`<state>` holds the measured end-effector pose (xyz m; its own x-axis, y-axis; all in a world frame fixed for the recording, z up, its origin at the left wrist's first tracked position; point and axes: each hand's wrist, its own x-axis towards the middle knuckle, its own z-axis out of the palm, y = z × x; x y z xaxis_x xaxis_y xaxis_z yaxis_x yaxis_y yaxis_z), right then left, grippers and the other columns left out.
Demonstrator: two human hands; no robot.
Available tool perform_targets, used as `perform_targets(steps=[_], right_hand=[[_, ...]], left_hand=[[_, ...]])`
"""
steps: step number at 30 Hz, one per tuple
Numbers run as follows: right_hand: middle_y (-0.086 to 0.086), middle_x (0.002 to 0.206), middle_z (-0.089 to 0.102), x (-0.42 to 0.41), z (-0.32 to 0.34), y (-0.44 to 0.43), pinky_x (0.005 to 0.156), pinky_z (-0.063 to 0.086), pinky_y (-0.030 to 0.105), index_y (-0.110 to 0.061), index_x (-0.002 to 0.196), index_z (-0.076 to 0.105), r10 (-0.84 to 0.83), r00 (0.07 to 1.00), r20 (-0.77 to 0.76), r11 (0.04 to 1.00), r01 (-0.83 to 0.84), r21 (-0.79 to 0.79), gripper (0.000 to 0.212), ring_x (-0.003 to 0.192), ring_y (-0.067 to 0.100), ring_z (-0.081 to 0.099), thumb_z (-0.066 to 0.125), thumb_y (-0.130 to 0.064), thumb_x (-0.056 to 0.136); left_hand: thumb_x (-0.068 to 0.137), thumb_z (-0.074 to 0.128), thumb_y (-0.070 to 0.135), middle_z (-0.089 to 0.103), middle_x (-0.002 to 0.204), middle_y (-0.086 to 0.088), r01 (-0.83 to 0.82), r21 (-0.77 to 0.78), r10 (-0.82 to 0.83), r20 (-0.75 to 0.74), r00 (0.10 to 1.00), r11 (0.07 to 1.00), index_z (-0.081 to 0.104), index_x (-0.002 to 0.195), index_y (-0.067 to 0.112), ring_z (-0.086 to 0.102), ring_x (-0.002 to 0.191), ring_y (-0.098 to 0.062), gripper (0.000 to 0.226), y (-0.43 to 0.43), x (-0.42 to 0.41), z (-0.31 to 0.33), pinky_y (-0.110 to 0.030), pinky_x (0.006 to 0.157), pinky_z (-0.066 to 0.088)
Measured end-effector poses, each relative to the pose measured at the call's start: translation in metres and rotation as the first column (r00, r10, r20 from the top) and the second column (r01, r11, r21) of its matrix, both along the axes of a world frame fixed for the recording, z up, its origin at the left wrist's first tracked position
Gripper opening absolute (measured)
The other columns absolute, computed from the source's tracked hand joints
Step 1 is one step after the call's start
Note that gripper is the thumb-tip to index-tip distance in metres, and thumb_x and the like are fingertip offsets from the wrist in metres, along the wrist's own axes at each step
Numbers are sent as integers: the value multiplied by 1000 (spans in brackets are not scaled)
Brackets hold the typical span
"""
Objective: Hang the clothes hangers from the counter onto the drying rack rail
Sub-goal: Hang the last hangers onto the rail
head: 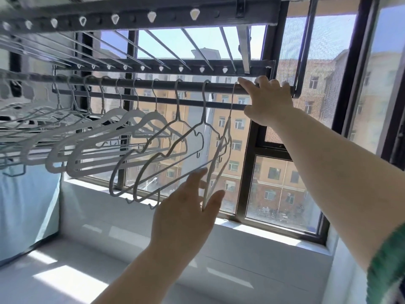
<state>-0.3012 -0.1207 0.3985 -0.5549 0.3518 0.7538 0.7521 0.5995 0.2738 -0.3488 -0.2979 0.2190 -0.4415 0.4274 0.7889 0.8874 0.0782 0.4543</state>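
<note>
Nearest us, the part of the white counter (92,255) in view shows no hangers. Above it our left hand (182,222) reaches up with straight, relaxed fingers, the tips touching the lower end of the rightmost wire hanger (229,130), which hangs edge-on at the right end of the drying rack rail (166,82). Higher up, our right hand (269,102) lies over the rail just beside that hanger's hook; we cannot tell whether it clasps anything. We judge this hanger is being seated; next comes a gentle release. Other hung hangers (151,116) line the rail leftward.
</note>
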Motion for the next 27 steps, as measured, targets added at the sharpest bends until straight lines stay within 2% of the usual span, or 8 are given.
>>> perform_targets(steps=[3,5,7,10,14,19,22,27], right_hand=[[12,148,25,0,-1,-2,110,13,52,-30,144,11,1,1000,-17,1000,-1,-12,64,133,36,27,44,-24,89],[13,147,26,0,-2,-1,111,13,51,-27,144,13,7,1000,-30,1000,-7,-1,63,133,35,27,45,-23,89],[13,147,27,0,-3,0,112,11,50,-24,144,15,24,999,-48,1000,-23,1,63,134,34,26,45,-22,89],[12,148,28,0,-5,1,113,8,48,-20,144,17,47,996,-80,999,-48,-11,64,136,32,23,46,-20,88],[13,147,28,-3,-7,-2,113,7,46,-16,142,21,58,993,-104,998,-61,-25,61,136,31,23,48,-19,87],[13,145,33,-10,-9,-8,112,14,45,-12,140,27,33,996,-85,999,-34,-8,58,133,32,28,50,-21,87],[14,143,35,-12,-9,-11,109,19,45,-11,139,28,4,998,-62,1000,-5,-9,60,131,34,31,52,-22,86],[13,144,33,-15,-9,-14,110,19,45,-13,141,25,-19,999,-46,999,18,-26,62,132,34,30,51,-20,86]], left_hand=[[74,38,63,50,112,27,21,9,-22,42,999,1000,34,129,38,47,92,7,60,-10,-1,3,-18,77,36],[67,33,76,45,114,28,-1,19,0,29,1000,1000,35,130,37,47,104,3,74,-20,0,5,-20,84,38],[65,35,82,45,110,31,-46,54,46,7,999,997,41,127,37,51,105,-4,77,-31,0,7,-25,83,43],[63,38,69,36,92,38,-70,191,81,-50,995,979,56,112,31,53,87,-11,65,-47,-8,5,-26,73,39],[75,42,47,39,98,34,-87,324,120,-84,989,942,56,100,29,48,89,-5,34,-68,-29,4,-17,77,34],[77,49,41,50,103,27,5,264,-45,145,988,964,43,101,47,51,94,-2,25,-73,-56,0,-16,79,34],[83,61,25,52,94,30,111,243,-160,192,968,964,46,101,41,54,90,9,28,-66,-64,-6,-5,74,39],[86,56,13,57,82,28,167,220,-219,237,947,961,51,100,36,58,70,17,28,-49,-72,-11,6,65,40]])
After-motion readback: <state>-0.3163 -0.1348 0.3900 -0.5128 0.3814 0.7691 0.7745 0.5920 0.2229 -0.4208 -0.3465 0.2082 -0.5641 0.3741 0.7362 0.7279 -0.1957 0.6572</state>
